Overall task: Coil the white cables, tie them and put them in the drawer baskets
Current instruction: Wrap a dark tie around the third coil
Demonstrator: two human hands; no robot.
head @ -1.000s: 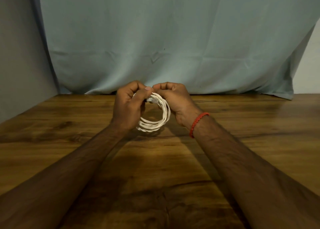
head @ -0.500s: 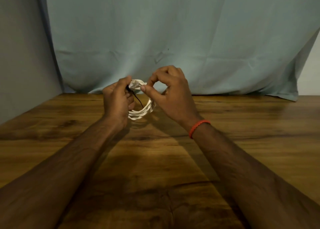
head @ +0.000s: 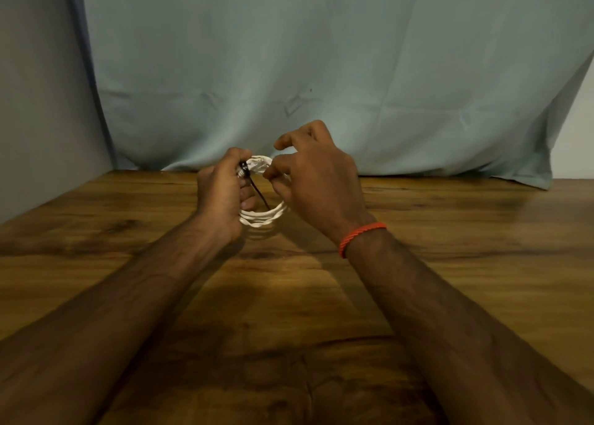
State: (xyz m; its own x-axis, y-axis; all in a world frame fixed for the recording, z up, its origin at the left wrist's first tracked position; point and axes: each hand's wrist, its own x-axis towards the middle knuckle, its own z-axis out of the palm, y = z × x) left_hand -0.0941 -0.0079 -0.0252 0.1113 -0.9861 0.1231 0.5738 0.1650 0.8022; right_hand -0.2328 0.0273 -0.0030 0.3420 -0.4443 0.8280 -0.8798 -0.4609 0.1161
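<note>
The left hand [head: 221, 196] has its fingers [head: 248, 201] curled tight round the left side of the white cable coil [head: 263, 215], with the thumb pressing the head of a thin black tie [head: 257, 189] against the top of it. The right hand [head: 316, 180] pinches the coil's upper right edge between thumb and a bent finger, forefinger lifted clear. Whether an end of the tie is also in that pinch is too blurred to say. A second ago both hands were clamped shut on the coil and no tie showed; since then the tie has appeared and now hangs slanting across the coil's opening, and the right forefinger has come up off it. Coiling looks done and tying is under way, not yet closed. Counted: one coil, roughly four turns showing along its lower arc; one tie; two hands; one red thread band [head: 361, 236] behind the right hand, at the wrist. Below the fingers lies one wooden table [head: 466, 231], beyond them one pale cloth backdrop [head: 321, 54]. No drawer baskets are in view.
</note>
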